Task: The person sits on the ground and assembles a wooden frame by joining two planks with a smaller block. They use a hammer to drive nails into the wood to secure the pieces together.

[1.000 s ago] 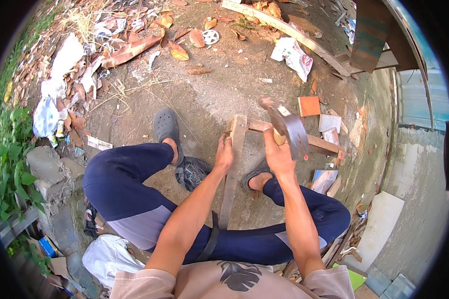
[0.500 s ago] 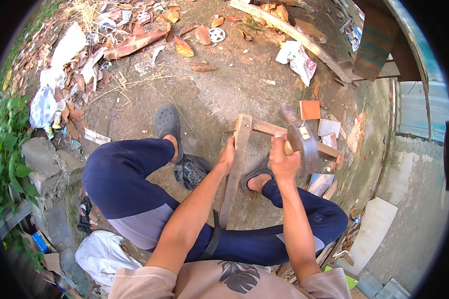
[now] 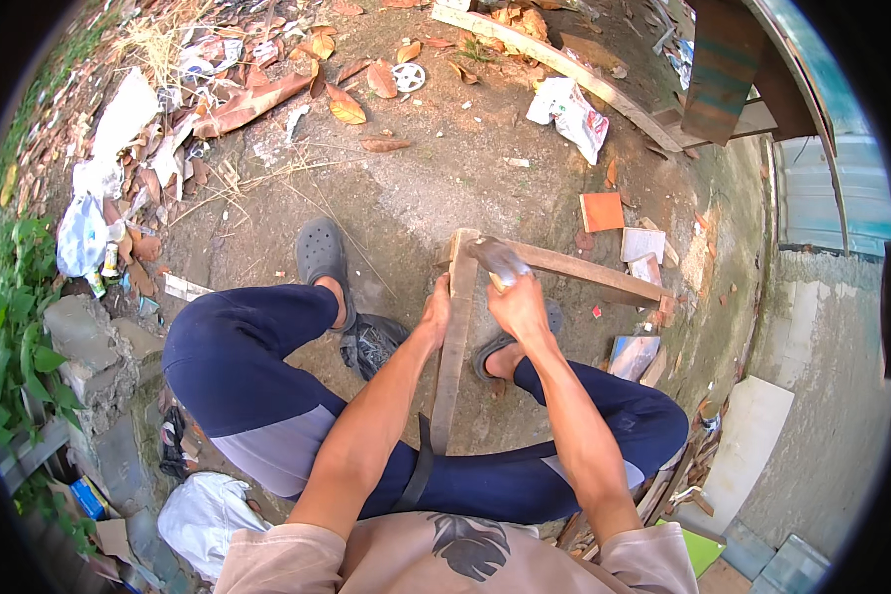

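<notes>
My right hand is closed around the handle of a hammer. The hammer's metal head is at the joined corner of a wooden frame, against or just over the wood; I cannot tell which. One bar of the frame runs from that corner back between my legs, and another bar slants off to the right, ending in a short cross piece. My left hand grips the near bar from its left side, just below the corner. Its fingertips are partly hidden behind the wood.
Wood and tile pieces lie right of the frame, beside a concrete wall. A long plank rests at the far right. Dry leaves and plastic litter cover the far left. A black bag lies by my left shoe.
The hammer has swung leftward from above the right-hand bar to the frame's corner, my right hand moving with it. My left hand keeps its grip on the near bar.
</notes>
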{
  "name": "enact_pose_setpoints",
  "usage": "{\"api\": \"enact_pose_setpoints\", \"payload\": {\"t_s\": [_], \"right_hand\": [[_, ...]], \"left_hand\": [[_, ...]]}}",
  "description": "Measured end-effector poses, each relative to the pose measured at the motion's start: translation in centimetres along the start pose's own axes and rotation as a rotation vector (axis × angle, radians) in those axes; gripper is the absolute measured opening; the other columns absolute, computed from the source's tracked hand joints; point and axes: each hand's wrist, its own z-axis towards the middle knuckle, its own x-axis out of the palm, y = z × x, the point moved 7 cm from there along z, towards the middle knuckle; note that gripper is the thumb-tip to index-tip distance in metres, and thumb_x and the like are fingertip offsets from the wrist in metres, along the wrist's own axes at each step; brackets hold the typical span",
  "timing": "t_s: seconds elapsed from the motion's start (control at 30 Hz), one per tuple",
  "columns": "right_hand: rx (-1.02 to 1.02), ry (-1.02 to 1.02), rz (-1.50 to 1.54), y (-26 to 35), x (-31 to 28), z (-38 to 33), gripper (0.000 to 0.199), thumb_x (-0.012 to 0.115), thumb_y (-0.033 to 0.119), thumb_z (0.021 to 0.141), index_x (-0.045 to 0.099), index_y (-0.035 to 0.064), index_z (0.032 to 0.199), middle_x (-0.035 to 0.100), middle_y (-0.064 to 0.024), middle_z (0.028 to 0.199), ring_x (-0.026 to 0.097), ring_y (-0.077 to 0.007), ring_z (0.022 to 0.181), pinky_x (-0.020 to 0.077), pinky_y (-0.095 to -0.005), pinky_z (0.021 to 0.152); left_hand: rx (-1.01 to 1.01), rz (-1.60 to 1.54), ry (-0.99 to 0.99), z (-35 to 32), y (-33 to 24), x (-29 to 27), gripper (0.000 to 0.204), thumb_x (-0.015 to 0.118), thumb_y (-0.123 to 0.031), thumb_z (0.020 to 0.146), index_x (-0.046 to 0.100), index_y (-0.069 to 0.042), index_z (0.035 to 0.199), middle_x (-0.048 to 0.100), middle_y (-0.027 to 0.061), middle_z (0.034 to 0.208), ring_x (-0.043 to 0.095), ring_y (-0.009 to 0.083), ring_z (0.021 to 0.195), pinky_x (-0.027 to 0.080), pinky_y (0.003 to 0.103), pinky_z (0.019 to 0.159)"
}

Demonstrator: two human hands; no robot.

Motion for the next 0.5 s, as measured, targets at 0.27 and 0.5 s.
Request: {"api": "enact_pose_setpoints", "payload": {"t_s": [0.27, 0.5], "right_hand": [[0.151, -0.139, 0.351, 4.9, -8.0, 2.6, 0.023, 0.063, 0.021, 0.089, 0.07, 0.0005, 0.095, 0.071, -0.0174, 0.086, 0.069, -0.0375, 0.079, 0.0547, -0.0405, 0.072], [0.45, 0.24, 0.201, -1.8, -3.2, 1.5, 0.029, 0.063, 0.026, 0.089, 0.067, 0.0, 0.101, 0.069, -0.0183, 0.077, 0.07, -0.0295, 0.073, 0.0531, -0.0406, 0.065]], "left_hand": [[0.024, -0.045, -0.059, -0.9, -0.6, 0.2, 0.068, 0.03, -0.065, 0.094, 0.058, -0.008, 0.116, 0.055, 0.0122, 0.103, 0.052, 0.0256, 0.091, 0.043, 0.043, 0.081], [0.046, -0.08, 0.018, -2.3, -1.6, 1.5, 0.067, 0.028, -0.067, 0.094, 0.063, -0.009, 0.085, 0.055, 0.0049, 0.066, 0.051, 0.0203, 0.057, 0.044, 0.037, 0.054]]}}
